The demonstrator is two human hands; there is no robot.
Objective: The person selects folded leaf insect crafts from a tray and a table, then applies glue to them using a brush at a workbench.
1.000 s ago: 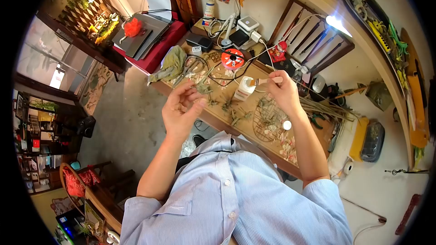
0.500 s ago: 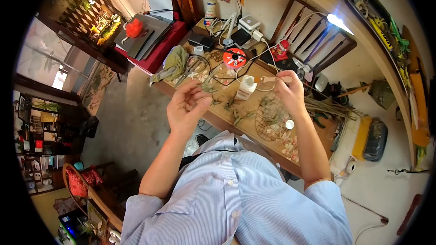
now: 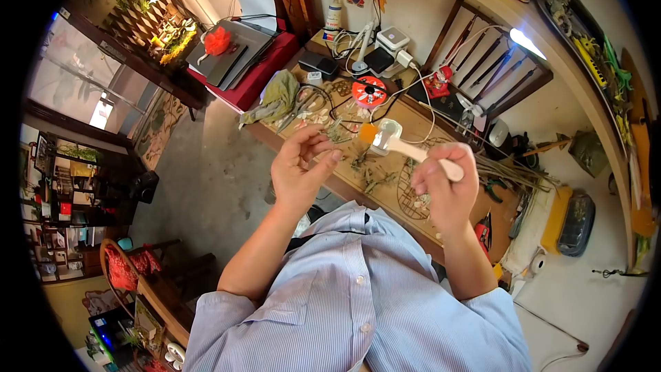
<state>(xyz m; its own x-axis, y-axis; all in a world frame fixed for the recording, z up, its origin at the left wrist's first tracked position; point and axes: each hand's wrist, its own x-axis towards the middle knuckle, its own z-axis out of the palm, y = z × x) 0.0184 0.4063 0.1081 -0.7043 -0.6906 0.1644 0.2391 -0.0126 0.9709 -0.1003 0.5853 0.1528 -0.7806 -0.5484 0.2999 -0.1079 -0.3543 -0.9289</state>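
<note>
A flat paintbrush [image 3: 412, 151] with a pale wooden handle, metal band and orange bristles is gripped in my right hand [image 3: 451, 189]. Its bristles point left, toward my left hand [image 3: 300, 165]. The fingers of that hand are curled, the thumb near the fingertips, around a thin, grey-green piece of plant stem or woven grass [image 3: 335, 129]; its exact form is too small to make out. Behind the brush's metal band stands a white bottle [image 3: 391, 127], partly covered by the brush. Loose dried grass scraps [image 3: 372, 178] lie on the wooden table [image 3: 344, 173] below.
A red spool [image 3: 370, 92], green cloth [image 3: 279, 93] and scissors [image 3: 297, 110] lie toward the back left of the table. A wire mesh [image 3: 413, 196] lies near my right hand. Cables run along the back, under a lit lamp [image 3: 527, 43]. Bundled stems [image 3: 520, 165] lie at the right.
The brush has come away from the bottle mouth and swung left, its bristles now near the left hand. My right hand has come closer to my body. The view has shifted slightly.
</note>
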